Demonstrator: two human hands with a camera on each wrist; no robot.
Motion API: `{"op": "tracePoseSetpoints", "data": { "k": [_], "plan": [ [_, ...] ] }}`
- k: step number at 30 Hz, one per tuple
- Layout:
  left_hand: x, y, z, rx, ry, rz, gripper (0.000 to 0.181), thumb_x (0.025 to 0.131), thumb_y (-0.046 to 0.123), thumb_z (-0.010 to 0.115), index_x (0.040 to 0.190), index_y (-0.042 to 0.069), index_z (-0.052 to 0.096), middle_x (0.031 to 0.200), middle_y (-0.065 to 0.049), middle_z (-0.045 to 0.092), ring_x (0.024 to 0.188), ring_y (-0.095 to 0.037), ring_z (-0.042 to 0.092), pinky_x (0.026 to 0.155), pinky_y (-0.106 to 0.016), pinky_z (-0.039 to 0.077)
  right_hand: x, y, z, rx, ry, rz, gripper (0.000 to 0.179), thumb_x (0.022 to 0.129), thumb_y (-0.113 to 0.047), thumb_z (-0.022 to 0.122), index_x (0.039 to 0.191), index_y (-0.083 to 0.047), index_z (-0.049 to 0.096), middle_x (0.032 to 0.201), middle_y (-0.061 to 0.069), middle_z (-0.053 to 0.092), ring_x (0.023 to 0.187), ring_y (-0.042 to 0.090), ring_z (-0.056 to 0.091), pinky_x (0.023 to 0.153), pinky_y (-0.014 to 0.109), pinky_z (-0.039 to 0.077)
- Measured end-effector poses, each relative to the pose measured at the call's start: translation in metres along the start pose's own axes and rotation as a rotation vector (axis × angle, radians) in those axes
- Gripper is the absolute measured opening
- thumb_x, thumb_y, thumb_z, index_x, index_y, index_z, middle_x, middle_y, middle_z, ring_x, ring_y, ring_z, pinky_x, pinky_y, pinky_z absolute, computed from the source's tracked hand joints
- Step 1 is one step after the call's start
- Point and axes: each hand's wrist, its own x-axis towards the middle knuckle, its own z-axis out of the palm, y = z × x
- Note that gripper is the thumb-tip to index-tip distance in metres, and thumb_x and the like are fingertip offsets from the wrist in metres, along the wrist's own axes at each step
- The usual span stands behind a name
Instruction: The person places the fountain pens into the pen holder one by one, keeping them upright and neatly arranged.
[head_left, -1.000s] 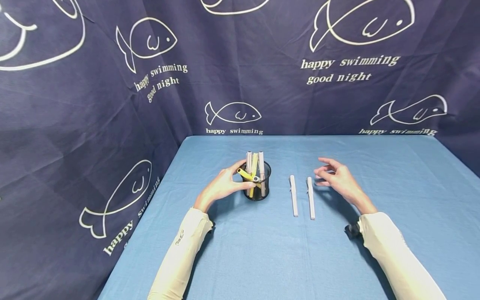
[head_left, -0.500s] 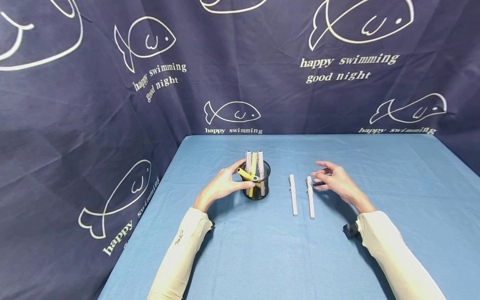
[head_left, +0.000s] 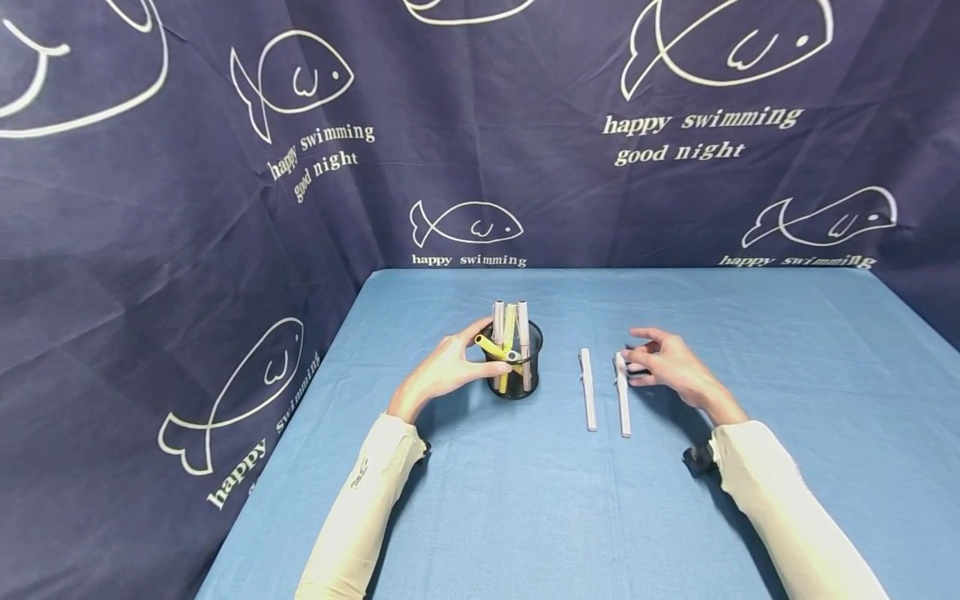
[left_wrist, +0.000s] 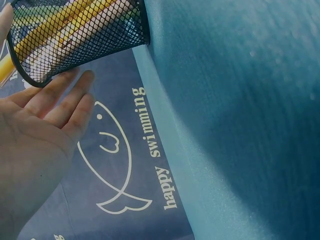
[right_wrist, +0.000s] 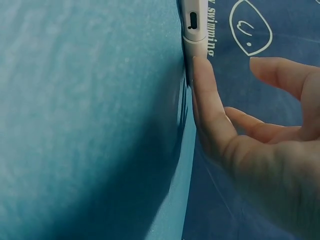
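A black mesh pen holder stands on the table, with several white and yellow pens in it. My left hand holds it from the left, thumb in front and fingers behind; in the left wrist view fingers rest against the mesh. Two white pens lie side by side to the right of the holder, a left pen and a right pen. My right hand is at the far end of the right pen, fingers spread. In the right wrist view one fingertip meets that white pen.
A blue cloth covers the table. Dark blue curtains with white fish drawings hang behind it and along the left side. A dark wrist camera sits beneath the right sleeve.
My right hand has moved left and slightly nearer, its fingertips arriving at the right pen. The left hand, the holder and both loose pens have stayed in place.
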Motion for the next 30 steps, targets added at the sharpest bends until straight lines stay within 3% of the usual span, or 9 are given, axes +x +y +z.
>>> {"op": "tracePoseSetpoints", "data": {
  "k": [11, 23, 30],
  "plan": [
    [0.0001, -0.0012, -0.0016, -0.002, -0.009, 0.003, 0.093, 0.085, 0.060, 0.078, 0.162, 0.026, 0.038, 0.158, -0.006, 0.046, 0.138, -0.018, 0.047, 0.113, -0.045, 0.038, 0.0048, 0.0001, 0.0016, -0.033, -0.041, 0.066, 0.069, 0.105, -0.002, 0.056, 0.157, 0.015, 0.015, 0.132, 0.035, 0.046, 0.105, 0.026, 0.066, 0.087, 0.043, 0.059],
    [0.0007, -0.0007, -0.0005, 0.008, 0.000, 0.003, 0.092, 0.084, 0.059, 0.079, 0.161, 0.027, 0.040, 0.155, -0.007, 0.049, 0.141, -0.020, 0.045, 0.112, -0.045, 0.039, 0.0079, -0.0011, 0.0038, -0.122, -0.060, 0.106, 0.075, 0.095, 0.002, 0.063, 0.156, 0.014, 0.022, 0.116, 0.026, 0.063, 0.099, 0.028, 0.071, 0.083, 0.044, 0.061],
    [0.0022, -0.0017, -0.0005, 0.004, 0.001, 0.009, 0.091, 0.084, 0.057, 0.080, 0.160, 0.026, 0.041, 0.154, -0.007, 0.051, 0.141, -0.021, 0.045, 0.113, -0.046, 0.039, 0.0100, -0.0002, 0.0042, -0.138, -0.076, 0.105, 0.072, 0.095, 0.003, 0.063, 0.154, 0.016, 0.025, 0.110, 0.022, 0.061, 0.100, 0.029, 0.071, 0.082, 0.044, 0.061]
  ]
}}
